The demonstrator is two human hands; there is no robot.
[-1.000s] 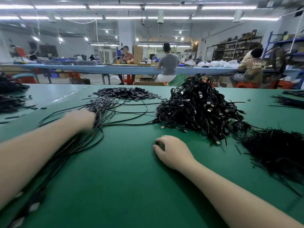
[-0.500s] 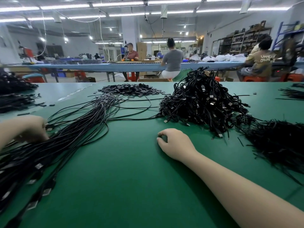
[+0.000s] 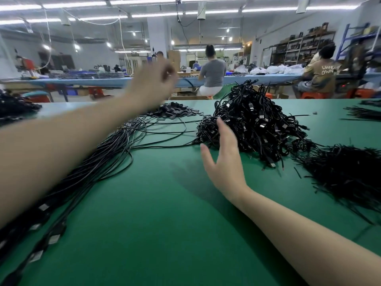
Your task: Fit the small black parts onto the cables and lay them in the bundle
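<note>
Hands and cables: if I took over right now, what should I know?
Left hand: raised over the small black parts, blurred, grip unclear.
Right hand: open, fingers at the tangled cable pile, holding nothing.
Bundle: laid out along the left of the green table.
Done: many cables already lie in the bundle.
Left: a big pile still to fit.

My left hand (image 3: 152, 83) is smeared by motion, so I cannot tell whether its curled fingers pinch anything; my left forearm covers part of the laid-out bundle (image 3: 99, 162), whose near end runs off the lower left edge; the pile of small black parts (image 3: 177, 112) is too small for me to make out single pieces; my right hand (image 3: 224, 162) hides the near edge of the tangled cable heap (image 3: 253, 124); the dark strands (image 3: 348, 174) at right are cut by the picture's edge.
</note>
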